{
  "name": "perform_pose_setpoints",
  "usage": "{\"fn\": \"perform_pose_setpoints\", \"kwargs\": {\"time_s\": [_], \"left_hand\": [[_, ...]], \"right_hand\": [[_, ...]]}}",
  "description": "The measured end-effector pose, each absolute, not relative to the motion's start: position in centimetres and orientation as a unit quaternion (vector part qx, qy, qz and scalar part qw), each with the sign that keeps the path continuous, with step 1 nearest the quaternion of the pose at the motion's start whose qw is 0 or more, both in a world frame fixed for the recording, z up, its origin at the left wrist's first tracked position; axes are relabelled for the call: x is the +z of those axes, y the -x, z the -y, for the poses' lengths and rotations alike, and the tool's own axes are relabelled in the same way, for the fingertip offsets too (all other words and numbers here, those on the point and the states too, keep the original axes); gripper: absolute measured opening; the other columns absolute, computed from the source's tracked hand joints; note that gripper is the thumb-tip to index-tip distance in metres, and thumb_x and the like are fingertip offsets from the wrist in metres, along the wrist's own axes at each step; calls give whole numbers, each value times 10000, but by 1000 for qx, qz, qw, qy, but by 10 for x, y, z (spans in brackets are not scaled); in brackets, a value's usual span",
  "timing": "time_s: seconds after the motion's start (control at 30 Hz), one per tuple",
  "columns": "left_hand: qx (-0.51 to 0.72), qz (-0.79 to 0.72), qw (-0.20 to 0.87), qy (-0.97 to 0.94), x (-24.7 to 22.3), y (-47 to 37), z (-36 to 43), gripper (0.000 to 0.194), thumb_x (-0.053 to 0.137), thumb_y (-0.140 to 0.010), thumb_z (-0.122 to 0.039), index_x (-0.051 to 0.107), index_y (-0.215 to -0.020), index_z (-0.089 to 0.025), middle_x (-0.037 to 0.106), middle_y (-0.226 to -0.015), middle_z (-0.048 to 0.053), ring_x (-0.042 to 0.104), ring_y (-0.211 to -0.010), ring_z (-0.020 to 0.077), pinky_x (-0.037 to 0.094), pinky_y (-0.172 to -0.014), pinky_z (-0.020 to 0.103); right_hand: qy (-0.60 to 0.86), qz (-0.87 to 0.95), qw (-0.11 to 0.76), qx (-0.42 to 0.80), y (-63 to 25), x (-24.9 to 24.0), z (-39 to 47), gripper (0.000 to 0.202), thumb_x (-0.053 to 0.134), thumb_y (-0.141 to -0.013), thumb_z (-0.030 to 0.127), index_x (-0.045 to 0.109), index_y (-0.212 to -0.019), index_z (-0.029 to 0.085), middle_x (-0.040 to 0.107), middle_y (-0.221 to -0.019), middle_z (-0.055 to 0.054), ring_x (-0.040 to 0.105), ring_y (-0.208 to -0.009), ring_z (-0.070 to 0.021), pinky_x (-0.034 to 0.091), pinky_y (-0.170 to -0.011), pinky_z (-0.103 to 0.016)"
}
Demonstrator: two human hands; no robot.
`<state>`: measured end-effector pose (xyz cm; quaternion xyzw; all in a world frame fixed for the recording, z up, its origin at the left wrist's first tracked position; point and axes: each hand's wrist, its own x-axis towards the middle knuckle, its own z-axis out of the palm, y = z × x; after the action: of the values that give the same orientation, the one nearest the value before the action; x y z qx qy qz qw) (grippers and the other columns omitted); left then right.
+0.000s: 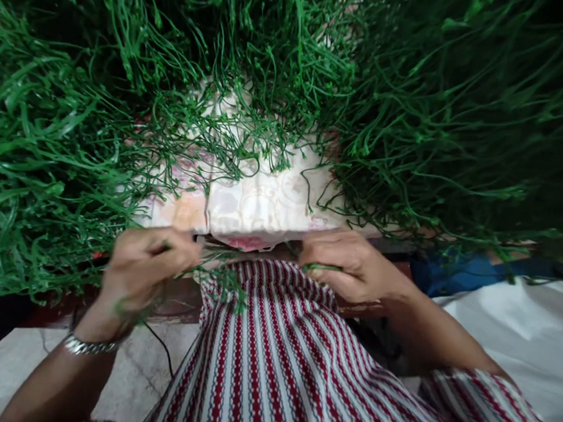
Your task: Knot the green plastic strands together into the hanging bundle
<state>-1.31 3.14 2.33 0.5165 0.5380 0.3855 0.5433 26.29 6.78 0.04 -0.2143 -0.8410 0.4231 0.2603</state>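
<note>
Thin green plastic-looking stems (pixel 229 287) hang from my left hand (pixel 153 261), whose fingers are closed around them at the table's front edge. A metal watch band circles that wrist. Level with it on the right, my right hand (pixel 342 265) is a closed fist with a bit of green stem (pixel 324 267) showing between the fingers. Both hands are somewhat blurred and held apart, just above the striped cloth over my lap. Beyond them a patterned pale table cover (pixel 265 202) shows between heaps of green stems.
Big tangled piles of green stems rise at the left (pixel 30 163), at the back and at the right (pixel 428 122). A white sheet (pixel 536 338) lies at the lower right, beside something blue (pixel 459 273). A dark cord hangs below my left hand.
</note>
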Motion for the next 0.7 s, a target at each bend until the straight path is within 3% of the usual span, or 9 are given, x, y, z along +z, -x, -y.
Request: {"fn": "perform_pose_setpoints", "kwargs": {"time_s": [0.17, 0.23, 0.33, 0.53, 0.7], "left_hand": [[418, -540, 617, -391, 17, -14, -50, 163, 689, -673, -280, 637, -616, -136, 567, -556, 14, 469, -475, 75, 351, -429, 199], [446, -529, 627, -357, 17, -26, -54, 167, 696, -666, -273, 617, -607, -139, 553, -556, 1, 477, -481, 75, 356, -432, 195], [464, -522, 642, -315, 15, -38, -56, 158, 717, -646, -253, 612, -615, -139, 561, -588, -4, 489, -498, 78, 370, -440, 192], [534, -504, 577, -357, 6, -53, -55, 82, 709, -678, -214, 664, -632, -162, 517, -654, -16, 492, -631, 83, 403, -569, 193], [502, -545, 522, -422, -1, -58, -52, 40, 693, -711, -241, 718, -736, -224, 482, -730, -10, 471, -690, 91, 398, -593, 197]], "right_hand": [[258, 835, 312, 373, -245, 8, -71, 169, 428, -896, 232, 535, -790, 156, 553, -974, -106, 516, -925, -173, 420, -770, -303], [285, 798, 351, 398, -236, 8, -70, 183, 394, -910, 210, 513, -780, 160, 567, -830, -63, 534, -769, -130, 422, -692, -257], [348, 744, 371, 434, -222, 5, -68, 185, 388, -925, 250, 515, -827, 159, 476, -635, 18, 431, -551, -75, 367, -558, -196], [386, 693, 314, 522, -202, -7, -65, 229, 518, -855, 367, 524, -923, 149, 525, -710, 23, 459, -624, -73, 369, -579, -179], [414, 699, 315, 492, -197, -16, -60, 249, 617, -761, 298, 509, -940, 162, 459, -675, 51, 400, -587, -67, 341, -549, -180]]}}
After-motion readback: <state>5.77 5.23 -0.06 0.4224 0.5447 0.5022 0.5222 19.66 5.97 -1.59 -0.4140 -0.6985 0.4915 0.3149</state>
